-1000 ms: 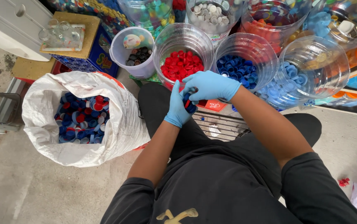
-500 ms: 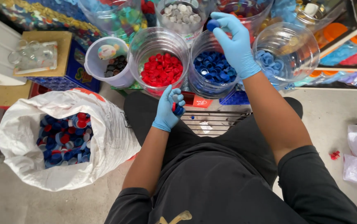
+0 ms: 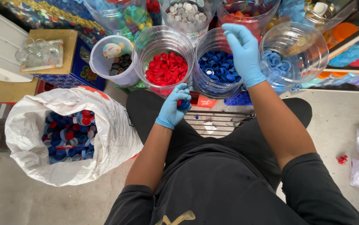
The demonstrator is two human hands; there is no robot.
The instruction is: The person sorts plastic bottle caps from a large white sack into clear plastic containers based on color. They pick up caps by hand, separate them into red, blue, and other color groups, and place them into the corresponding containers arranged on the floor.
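From my feed, the left hand sat near centre, its gloved grip curled shut around a few dark blue caps, just at 6 o'clock of the clear tub of red caps. The right hand hung over the tub of blue caps at 1 o'clock, fingers loosely bent; I could not tell whether that grip held anything. A white sack of mixed caps lay at 9 o'clock.
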